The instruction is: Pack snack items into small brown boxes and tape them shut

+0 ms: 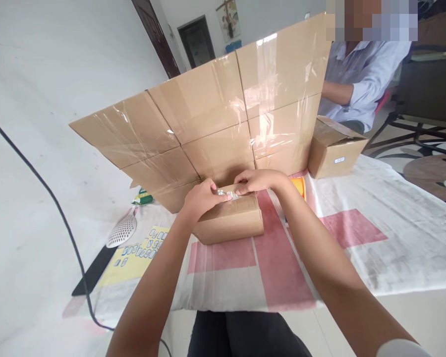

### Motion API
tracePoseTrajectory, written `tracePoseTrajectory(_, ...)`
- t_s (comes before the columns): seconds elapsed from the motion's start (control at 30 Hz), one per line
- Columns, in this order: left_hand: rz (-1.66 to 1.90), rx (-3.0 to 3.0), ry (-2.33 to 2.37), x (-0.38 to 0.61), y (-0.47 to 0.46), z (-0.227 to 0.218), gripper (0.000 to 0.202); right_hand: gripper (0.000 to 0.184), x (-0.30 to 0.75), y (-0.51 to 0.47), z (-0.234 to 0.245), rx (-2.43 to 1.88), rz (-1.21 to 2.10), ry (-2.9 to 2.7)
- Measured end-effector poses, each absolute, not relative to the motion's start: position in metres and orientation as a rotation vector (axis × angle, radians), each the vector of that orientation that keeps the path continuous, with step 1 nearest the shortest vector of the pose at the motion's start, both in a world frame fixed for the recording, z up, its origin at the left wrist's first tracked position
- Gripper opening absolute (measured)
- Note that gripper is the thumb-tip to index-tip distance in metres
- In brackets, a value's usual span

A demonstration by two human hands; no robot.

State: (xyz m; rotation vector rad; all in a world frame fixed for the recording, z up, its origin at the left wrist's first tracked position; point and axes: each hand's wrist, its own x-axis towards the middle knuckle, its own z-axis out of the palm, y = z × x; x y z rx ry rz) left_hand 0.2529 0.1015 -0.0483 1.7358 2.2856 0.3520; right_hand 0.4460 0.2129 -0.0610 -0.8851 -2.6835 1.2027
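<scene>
A small cardboard box lies on the cloth-covered table in front of me. My left hand rests on its top at the left, thumb and fingers closed at a shiny, crumpled strip of clear tape. From the right, my right hand reaches over the box's far edge, its thumb and fingers pinched at the other end of the tape. The fingers partly hide the strip. Just behind both hands stands a tall taped cardboard panel.
Left are a yellow sheet with several small labels, a white slotted scoop, a green packet and a hanging black cable. An orange item, another cardboard box and a seated person are right.
</scene>
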Motion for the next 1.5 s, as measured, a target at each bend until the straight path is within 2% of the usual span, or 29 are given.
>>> tracePoseTrajectory(0.23,0.403,1.683,2.244,0.25,0.105,-0.053,0.044,0.018,0.443,0.218,-0.064,-0.88,1.15,-2.746)
tracePoseTrajectory(0.5,0.373,1.694,2.263,0.262,0.115,-0.034,0.035,0.019,0.445,0.212,-0.061,-0.902,1.131,-2.723)
tracePoseTrajectory(0.67,0.586,1.739,2.328,0.258,0.109,-0.034,0.034,0.026,0.447,0.209,-0.059,-0.916,1.2,-2.685)
tracePoseTrajectory(0.8,1.054,1.648,2.42,0.222,0.076,-0.056,0.031,0.052,0.461,0.211,-0.063,-0.997,1.24,-2.479)
tracePoseTrajectory(0.9,1.364,1.478,2.326,0.199,0.043,-0.092,0.043,0.072,0.482,0.196,-0.077,-0.854,1.302,-2.318)
tracePoseTrajectory(1.03,1.515,1.344,1.937,0.203,0.011,-0.149,0.065,0.125,0.502,0.145,-0.118,-0.592,1.318,-2.311)
tracePoseTrajectory(1.07,1.57,1.325,1.807,0.208,0.006,-0.16,0.067,0.131,0.503,0.13,-0.13,-0.602,1.278,-2.28)
tracePoseTrajectory(1.17,1.782,1.254,1.42,0.219,-0.005,-0.186,0.07,0.127,0.496,0.09,-0.162,-0.687,0.979,-2.099)
tracePoseTrajectory(1.27,1.866,1.188,1.258,0.221,-0.012,-0.207,0.072,0.117,0.49,0.06,-0.181,-0.705,0.751,-1.975)
tracePoseTrajectory(1.43,1.669,1.13,1.335,0.209,-0.011,-0.235,0.082,0.102,0.524,0.004,-0.181,-0.872,0.405,-1.763)
tracePoseTrajectory(1.5,1.582,1.13,1.373,0.204,-0.009,-0.242,0.084,0.102,0.553,-0.023,-0.172,-1.014,0.188,-1.654)
